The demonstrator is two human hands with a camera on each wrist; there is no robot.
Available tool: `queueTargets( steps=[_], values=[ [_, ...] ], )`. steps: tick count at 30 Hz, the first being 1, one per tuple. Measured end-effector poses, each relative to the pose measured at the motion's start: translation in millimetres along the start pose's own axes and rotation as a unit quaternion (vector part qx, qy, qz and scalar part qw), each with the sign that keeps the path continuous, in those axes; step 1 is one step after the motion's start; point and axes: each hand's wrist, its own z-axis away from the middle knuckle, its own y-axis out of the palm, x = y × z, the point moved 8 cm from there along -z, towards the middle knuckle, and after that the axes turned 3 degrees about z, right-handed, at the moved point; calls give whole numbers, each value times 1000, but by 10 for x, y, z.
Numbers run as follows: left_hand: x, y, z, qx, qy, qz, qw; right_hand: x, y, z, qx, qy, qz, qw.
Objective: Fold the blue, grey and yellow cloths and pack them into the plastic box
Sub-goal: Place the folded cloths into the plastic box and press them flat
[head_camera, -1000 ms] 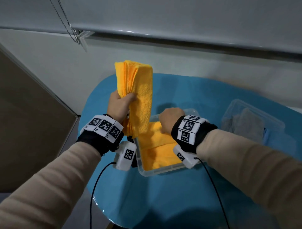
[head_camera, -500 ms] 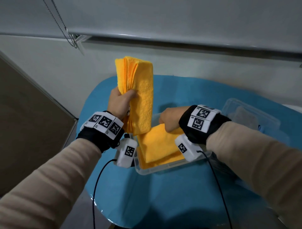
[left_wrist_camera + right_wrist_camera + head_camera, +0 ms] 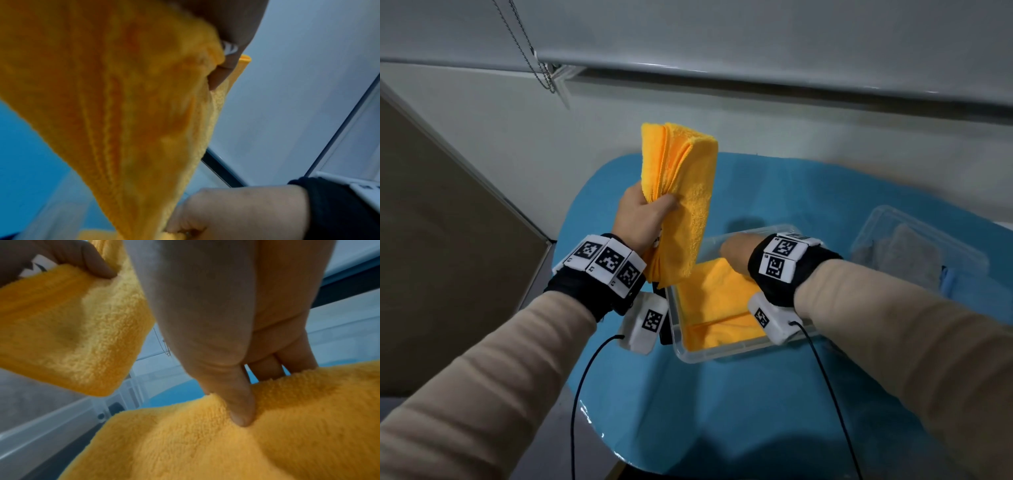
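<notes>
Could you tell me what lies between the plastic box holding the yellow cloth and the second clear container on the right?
Only bare blue table shows between the plastic box and the second container; the head view shows it.

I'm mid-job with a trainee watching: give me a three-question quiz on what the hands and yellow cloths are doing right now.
1. True or false: the left hand grips a folded yellow cloth held upright above the table.
2. Where does the other yellow cloth lie? A) inside the clear plastic box B) on the floor C) over the right sleeve
3. Fill in: the right hand pinches the packed cloth's ____ edge.

Key: 1 true; 2 A; 3 far.
</notes>
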Motion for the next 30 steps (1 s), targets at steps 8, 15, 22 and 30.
queueTargets(
  steps=[8, 15, 22, 30],
  values=[
    [-39, 193, 8, 40, 12, -30, 999, -87, -353, 308, -148, -38, -28, 988],
    [-99, 322, 28, 58, 19, -82, 995, 380, 77, 347, 96, -182, -23, 978],
    [-112, 512, 77, 122, 40, -221, 967, -564, -90, 511, -21, -3, -650, 760],
    [171, 1234, 456, 308, 94, -431, 843, -764, -150, 877, 18, -89, -752, 653]
  ],
)
